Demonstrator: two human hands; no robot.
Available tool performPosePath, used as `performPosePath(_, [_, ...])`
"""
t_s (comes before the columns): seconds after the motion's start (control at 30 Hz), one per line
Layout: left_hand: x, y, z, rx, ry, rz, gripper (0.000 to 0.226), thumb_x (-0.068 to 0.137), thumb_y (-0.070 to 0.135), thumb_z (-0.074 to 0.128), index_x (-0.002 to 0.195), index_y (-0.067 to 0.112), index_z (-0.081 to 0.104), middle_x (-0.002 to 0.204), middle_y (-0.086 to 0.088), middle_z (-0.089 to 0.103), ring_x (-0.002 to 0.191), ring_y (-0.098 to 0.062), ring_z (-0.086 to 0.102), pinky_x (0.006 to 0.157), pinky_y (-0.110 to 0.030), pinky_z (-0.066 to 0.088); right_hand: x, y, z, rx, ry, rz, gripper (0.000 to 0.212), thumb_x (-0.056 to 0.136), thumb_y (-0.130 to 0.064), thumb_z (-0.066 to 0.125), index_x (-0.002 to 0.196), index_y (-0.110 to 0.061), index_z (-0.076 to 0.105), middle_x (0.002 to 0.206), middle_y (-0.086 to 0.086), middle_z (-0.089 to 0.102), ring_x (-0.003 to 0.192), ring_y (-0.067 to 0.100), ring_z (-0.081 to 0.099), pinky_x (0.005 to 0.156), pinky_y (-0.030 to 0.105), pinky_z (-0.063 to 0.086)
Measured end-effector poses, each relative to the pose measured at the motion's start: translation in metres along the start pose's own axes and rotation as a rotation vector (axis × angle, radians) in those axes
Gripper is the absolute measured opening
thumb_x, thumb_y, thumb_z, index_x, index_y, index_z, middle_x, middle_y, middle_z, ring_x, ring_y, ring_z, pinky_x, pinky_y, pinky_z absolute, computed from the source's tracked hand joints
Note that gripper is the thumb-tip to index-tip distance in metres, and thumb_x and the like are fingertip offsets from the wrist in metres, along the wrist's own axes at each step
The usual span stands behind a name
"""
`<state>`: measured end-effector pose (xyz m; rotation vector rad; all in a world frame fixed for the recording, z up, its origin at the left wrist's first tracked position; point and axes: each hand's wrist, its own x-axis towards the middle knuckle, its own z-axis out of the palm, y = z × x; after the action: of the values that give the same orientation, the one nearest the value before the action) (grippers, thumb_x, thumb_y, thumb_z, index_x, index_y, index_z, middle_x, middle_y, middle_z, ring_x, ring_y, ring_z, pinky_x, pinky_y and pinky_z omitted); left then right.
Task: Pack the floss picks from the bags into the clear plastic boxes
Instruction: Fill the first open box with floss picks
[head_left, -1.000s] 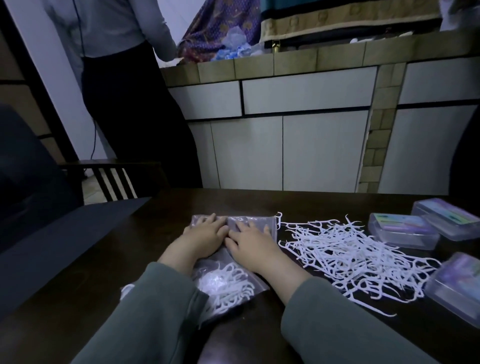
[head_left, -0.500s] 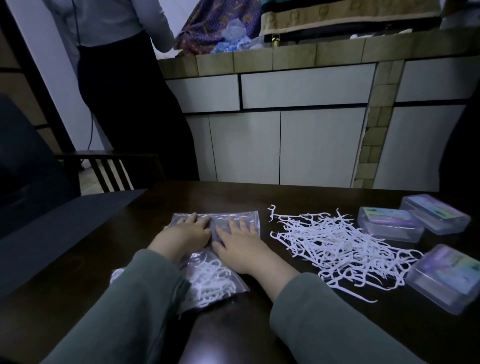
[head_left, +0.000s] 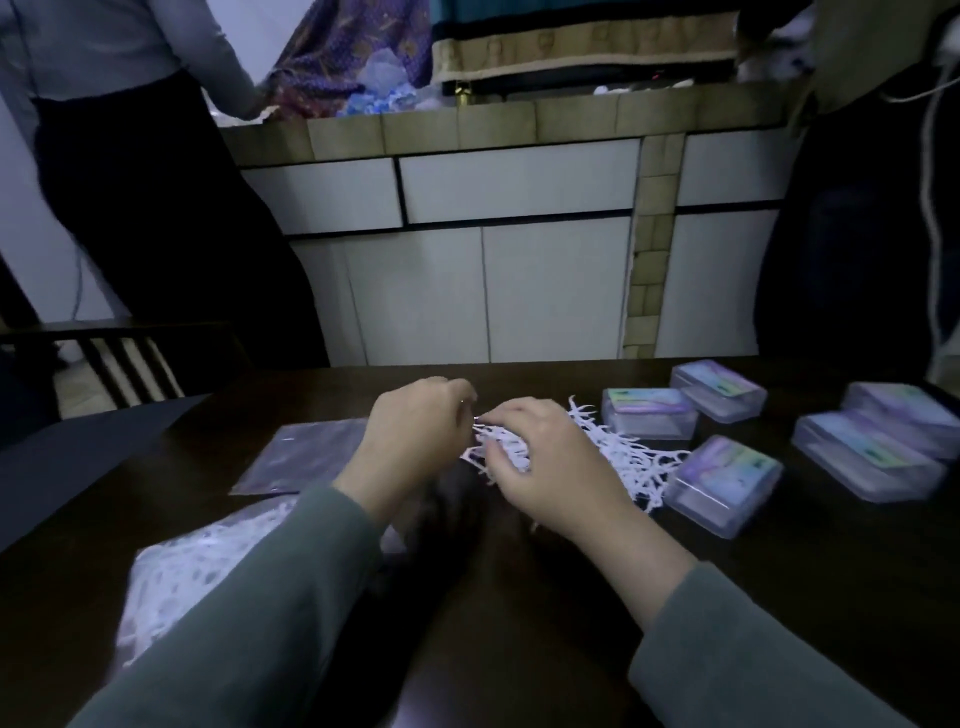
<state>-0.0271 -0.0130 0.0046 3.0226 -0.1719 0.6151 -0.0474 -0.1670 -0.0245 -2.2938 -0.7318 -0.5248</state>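
Note:
A loose pile of white floss picks (head_left: 626, 457) lies on the dark table (head_left: 519, 597). My left hand (head_left: 415, 436) and my right hand (head_left: 545, 467) are at the pile's left end, fingertips nearly meeting. Both have curled fingers round a small bunch of picks, lifted a little off the table. A flat clear bag (head_left: 311, 454) lies left of my hands. A second bag (head_left: 208, 566) holding picks sits nearer me, partly under my left sleeve. Several closed clear plastic boxes stand to the right, the nearest (head_left: 724, 483) touching the pile, others behind (head_left: 649, 413) and further right (head_left: 867, 462).
A person in dark trousers (head_left: 156, 208) stands at the tiled counter (head_left: 519, 124) behind the table's left. A wooden chair back (head_left: 119, 358) is at the far left. A dark sheet (head_left: 78, 457) covers the table's left part. Another dark figure (head_left: 857, 234) is at the right.
Both hands have left the clear bag they were pressing flat and moved right to the loose pile, where they now hold picks. The camera has turned, showing more boxes on the right.

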Motion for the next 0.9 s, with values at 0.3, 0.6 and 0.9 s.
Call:
performPosePath(0.3, [-0.024,0.119,0.026,-0.397,0.097,0.299,0.028,0.094,0.039,0.051,0.119,0.029,0.061,0.117,0.011,0.061,0.107,-0.01,0.055,0.078,-0.022,0.04,-0.066,0.083,-0.1,-0.281,0.073,0.205,0.036,0.087,-0.047,0.059,0.121,-0.034,0.061,0.122,-0.015,0.05,0.121,0.005,0.037,0.104,0.035,0.031])
performPosePath(0.6, [-0.021,0.163,0.049,-0.401,-0.027,0.382,0.045,0.088,0.065,0.043,0.121,0.037,0.055,0.118,0.016,0.053,0.102,0.001,0.047,0.067,-0.01,0.032,-0.095,0.128,-0.14,-0.152,-0.197,0.388,0.077,0.08,-0.055,0.069,0.146,-0.041,0.033,0.151,-0.015,0.026,0.136,0.008,0.03,0.109,0.033,0.032])
performPosePath(0.9, [-0.017,0.166,0.045,-0.443,-0.166,0.302,0.048,0.077,0.07,0.056,0.112,0.038,0.059,0.107,0.015,0.052,0.094,-0.002,0.049,0.061,-0.014,0.037,-0.095,0.143,-0.143,-0.104,-0.232,0.439,0.078,0.077,-0.05,0.075,0.144,-0.042,0.037,0.143,-0.011,0.044,0.119,0.003,0.042,0.096,0.024,0.039])
